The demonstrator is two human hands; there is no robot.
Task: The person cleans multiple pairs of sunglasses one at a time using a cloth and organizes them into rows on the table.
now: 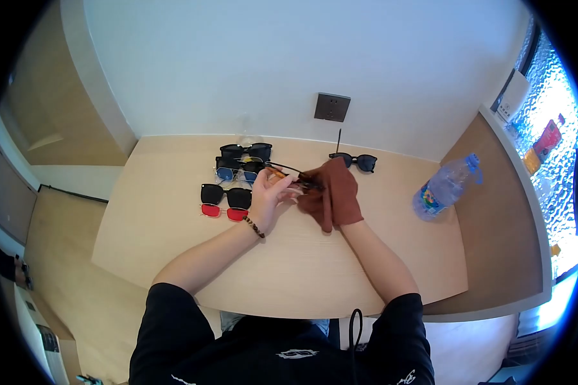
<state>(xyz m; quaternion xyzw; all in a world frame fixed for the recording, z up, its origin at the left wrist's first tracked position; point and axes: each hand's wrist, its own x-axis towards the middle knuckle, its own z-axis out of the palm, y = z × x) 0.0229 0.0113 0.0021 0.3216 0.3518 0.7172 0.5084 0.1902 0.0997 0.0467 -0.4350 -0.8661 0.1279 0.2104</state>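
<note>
My left hand (271, 191) grips a pair of dark-framed glasses (293, 173), fingers closed on the frame, above the middle of the desk. A reddish-brown cloth (340, 192) covers most of my right hand (331, 196), which presses it against the other side of the glasses. The fingers under the cloth are largely hidden. Just left of my left hand, several pairs of glasses lie in a column: dark sunglasses (255, 151) at the back, blue-tinted ones (226, 174), black ones (238, 197) and red-lensed ones (210, 210) at the front.
Another pair of black sunglasses (365, 162) lies near the wall, behind the cloth. A clear plastic bottle (444, 187) with a blue cap leans at the right, near the side panel (502, 224). A dark socket (332, 107) is on the wall.
</note>
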